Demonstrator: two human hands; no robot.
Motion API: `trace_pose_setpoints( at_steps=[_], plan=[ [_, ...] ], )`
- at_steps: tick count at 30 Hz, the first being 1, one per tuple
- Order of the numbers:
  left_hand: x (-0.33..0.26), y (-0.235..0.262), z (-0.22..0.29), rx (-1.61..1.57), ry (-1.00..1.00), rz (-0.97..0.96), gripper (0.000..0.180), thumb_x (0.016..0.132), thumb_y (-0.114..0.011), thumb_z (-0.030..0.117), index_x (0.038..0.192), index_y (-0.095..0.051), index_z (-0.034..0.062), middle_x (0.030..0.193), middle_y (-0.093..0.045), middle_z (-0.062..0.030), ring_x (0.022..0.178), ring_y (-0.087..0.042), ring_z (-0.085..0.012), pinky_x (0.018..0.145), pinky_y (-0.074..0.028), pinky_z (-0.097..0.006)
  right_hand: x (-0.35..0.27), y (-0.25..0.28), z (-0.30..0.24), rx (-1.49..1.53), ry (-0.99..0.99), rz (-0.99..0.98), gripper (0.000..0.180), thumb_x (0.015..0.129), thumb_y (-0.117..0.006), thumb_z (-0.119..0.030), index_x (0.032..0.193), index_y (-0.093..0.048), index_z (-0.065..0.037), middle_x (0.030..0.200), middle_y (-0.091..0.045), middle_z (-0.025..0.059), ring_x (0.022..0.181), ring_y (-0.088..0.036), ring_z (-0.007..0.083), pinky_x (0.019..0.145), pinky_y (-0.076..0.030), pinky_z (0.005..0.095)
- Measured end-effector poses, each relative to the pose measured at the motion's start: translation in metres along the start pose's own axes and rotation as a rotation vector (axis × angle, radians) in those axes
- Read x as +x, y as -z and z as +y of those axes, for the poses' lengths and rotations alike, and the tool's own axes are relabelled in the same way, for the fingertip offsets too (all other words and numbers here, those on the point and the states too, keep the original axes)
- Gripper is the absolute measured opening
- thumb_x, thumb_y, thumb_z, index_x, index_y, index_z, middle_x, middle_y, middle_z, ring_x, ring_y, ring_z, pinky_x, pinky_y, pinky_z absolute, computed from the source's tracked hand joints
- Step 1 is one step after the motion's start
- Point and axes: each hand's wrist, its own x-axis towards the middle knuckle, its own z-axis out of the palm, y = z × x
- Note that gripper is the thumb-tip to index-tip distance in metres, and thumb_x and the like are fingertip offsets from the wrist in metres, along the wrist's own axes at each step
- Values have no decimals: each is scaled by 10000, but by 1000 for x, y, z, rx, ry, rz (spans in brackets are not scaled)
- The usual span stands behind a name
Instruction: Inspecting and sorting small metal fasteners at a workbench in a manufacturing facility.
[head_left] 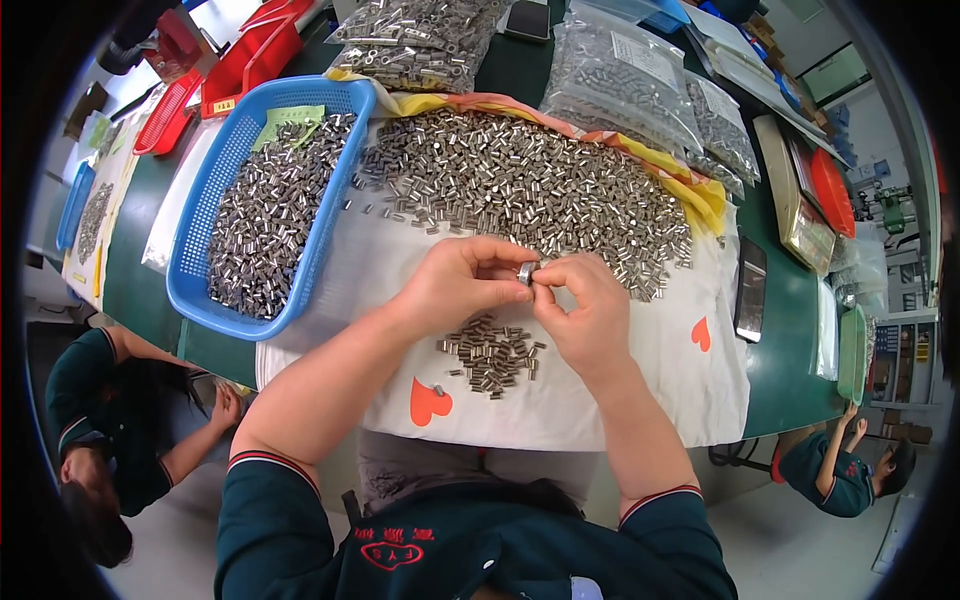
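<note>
My left hand pinches a small shiny metal ring between thumb and fingers. The fingertips of my right hand are pressed together against the ring's right side; whatever they hold there is hidden. Just below the hands lies a small pile of short metal cylinders on the white cloth. One loose cylinder sits by a red heart printed on the cloth. Beyond my hands spreads a much larger heap of the same cylinders.
A blue perforated basket of cylinders with a green slip stands at the left. Clear bags of metal parts line the back, behind a yellow-orange cloth edge. A phone lies at the right. Co-workers sit on both sides.
</note>
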Motion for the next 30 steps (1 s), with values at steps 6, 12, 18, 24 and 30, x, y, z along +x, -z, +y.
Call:
trace_pose_setpoints(
  at_steps=[6, 12, 18, 24, 30],
  plan=[
    [-4, 3, 6, 75, 57, -50, 328, 750, -659, 22, 1060, -560, -23, 854, -605, -29, 769, -562, -65, 693, -475, -198, 5, 19, 4, 348, -336, -291, 131, 671, -659, -42, 781, -589, -28, 719, -592, 44, 672, -566, 151, 612, -453, 258],
    [-9, -4, 12, 123, 103, -240, 334, 730, -688, 44, 1041, -581, -12, 840, -607, -28, 767, -559, -64, 714, -472, -203, 7, 31, 17, 535, -470, -364, 104, 713, -641, -47, 814, -616, -43, 719, -588, 35, 650, -546, 105, 600, -445, 230],
    [-11, -3, 16, 322, 62, -318, 338, 685, -723, 38, 1005, -617, 23, 834, -606, -4, 764, -539, -50, 705, -464, -201, 6, 8, 25, 15, -311, -166, 63, 730, -615, -86, 789, -627, -67, 727, -585, 34, 687, -535, 157, 631, -432, 274],
    [-3, 4, 9, 237, 8, -198, 342, 703, -701, 18, 1028, -595, 19, 856, -596, -1, 773, -543, -52, 704, -465, -199, 2, -7, 19, -319, -56, -187, 81, 678, -637, -91, 758, -631, -86, 732, -560, 51, 752, -514, 236, 677, -420, 336],
    [3, 6, 7, 116, 13, -98, 336, 738, -667, 21, 1060, -574, 25, 871, -591, -1, 789, -548, -52, 716, -465, -200, -1, -1, 20, -310, -108, -216, 78, 675, -633, -82, 753, -620, -78, 737, -552, 53, 757, -508, 244, 692, -419, 343]
  ],
)
